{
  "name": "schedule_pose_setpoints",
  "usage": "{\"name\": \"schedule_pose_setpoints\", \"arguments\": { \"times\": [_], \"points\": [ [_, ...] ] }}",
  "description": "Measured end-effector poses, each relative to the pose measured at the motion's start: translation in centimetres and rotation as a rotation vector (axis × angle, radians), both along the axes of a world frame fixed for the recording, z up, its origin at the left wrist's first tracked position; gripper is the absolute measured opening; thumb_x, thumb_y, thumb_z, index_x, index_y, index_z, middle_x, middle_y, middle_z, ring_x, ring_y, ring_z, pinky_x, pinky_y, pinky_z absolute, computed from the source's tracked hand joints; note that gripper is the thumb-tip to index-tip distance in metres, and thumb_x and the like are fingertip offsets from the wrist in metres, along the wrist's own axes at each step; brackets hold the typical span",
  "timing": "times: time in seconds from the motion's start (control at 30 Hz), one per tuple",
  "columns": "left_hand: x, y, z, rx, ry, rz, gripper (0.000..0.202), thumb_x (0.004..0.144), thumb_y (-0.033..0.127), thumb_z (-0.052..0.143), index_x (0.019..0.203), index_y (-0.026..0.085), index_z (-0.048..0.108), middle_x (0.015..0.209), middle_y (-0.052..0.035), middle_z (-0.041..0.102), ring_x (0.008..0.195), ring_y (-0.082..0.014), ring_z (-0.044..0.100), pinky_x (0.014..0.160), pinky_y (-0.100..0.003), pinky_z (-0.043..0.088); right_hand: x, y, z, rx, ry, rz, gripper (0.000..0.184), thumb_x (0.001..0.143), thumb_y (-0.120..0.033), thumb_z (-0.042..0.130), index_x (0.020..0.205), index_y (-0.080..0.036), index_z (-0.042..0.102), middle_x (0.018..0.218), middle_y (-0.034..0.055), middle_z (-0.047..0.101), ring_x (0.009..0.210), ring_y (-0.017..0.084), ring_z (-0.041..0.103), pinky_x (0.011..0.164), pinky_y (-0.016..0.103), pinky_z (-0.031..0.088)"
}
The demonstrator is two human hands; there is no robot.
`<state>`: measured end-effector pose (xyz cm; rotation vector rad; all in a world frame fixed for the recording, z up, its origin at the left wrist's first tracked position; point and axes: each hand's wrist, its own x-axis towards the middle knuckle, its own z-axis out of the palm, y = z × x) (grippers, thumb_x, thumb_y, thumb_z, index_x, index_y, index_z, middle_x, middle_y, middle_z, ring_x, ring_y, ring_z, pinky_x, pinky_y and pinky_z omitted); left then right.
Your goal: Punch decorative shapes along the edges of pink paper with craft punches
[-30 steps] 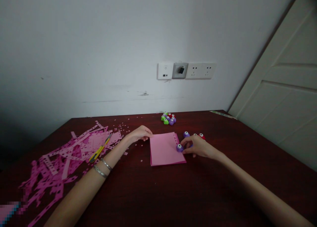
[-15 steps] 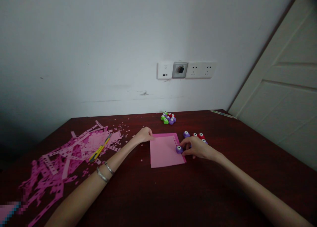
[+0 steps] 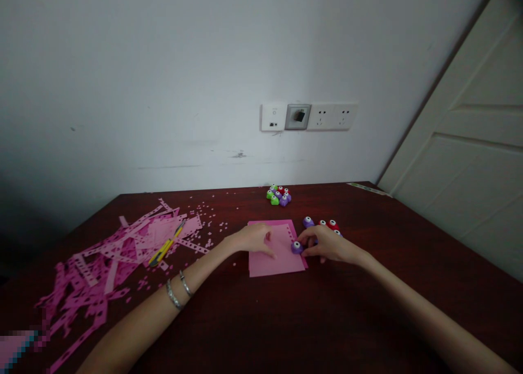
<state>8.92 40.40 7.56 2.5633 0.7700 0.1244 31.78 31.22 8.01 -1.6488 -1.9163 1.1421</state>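
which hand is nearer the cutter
Left. The left hand is over the paper, right of the cutter; the right hand is farther right, at the paper's right edge.

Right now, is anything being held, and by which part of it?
The right hand holds a purple punch by its right side. The left hand is over the pink paper, thumb and fingers apart; whether it touches is unclear.
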Motion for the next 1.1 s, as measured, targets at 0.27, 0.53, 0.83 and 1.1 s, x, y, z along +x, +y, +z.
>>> {"name": "schedule_pose_setpoints", "arguments": {
  "times": [0.27,0.53,0.83,1.1],
  "points": [
    [0.0,0.0,-0.3,-0.023,0.008,0.005,0.046,0.054,0.052,0.072,0.081,0.017,0.059,0.083,-0.0038,0.058,0.075,-0.0162,0.049,0.061,-0.024,0.033,0.0,-0.1,0.0,-0.013,0.01,0.029,0.031,0.07,-0.025,0.064,0.098,-0.014,0.064,0.074,0.0028,0.061,0.06,0.011,0.055,0.038,0.016,0.049],
    [0.1,0.2,0.0,-0.093,-0.089,0.057,0.044,0.063,0.053,0.066,0.083,0.015,0.058,0.079,-0.0039,0.059,0.069,-0.0143,0.05,0.057,-0.024,0.034,0.1,-0.2,1.4,-0.003,0.011,-0.014,0.041,0.067,-0.038,0.068,0.099,-0.014,0.063,0.079,0.0054,0.065,0.056,0.011,0.058,0.035,0.017,0.049],
    [2.5,-0.8,1.4,-0.454,-0.129,0.15,0.047,0.081,0.054,0.044,0.067,0.013,0.061,0.057,-0.0024,0.057,0.048,-0.0078,0.044,0.047,-0.022,0.032,0.0,0.8,2.3,-0.363,-0.047,0.018,0.059,0.069,-0.069,0.052,0.068,-0.011,0.062,0.066,0.0117,0.069,0.05,0.013,0.063,0.037,0.017,0.046],
    [4.6,-0.8,0.9,-0.649,0.021,0.132,0.052,0.077,0.062,0.045,0.069,0.014,0.064,0.054,-0.0037,0.055,0.041,-0.0072,0.037,0.041,-0.023,0.026,-0.2,1.9,1.7,-0.433,-0.039,0.096,0.058,0.067,-0.067,0.055,0.062,-0.01,0.063,0.06,0.0094,0.067,0.044,0.009,0.059,0.036,0.015,0.043]
  ]
}}
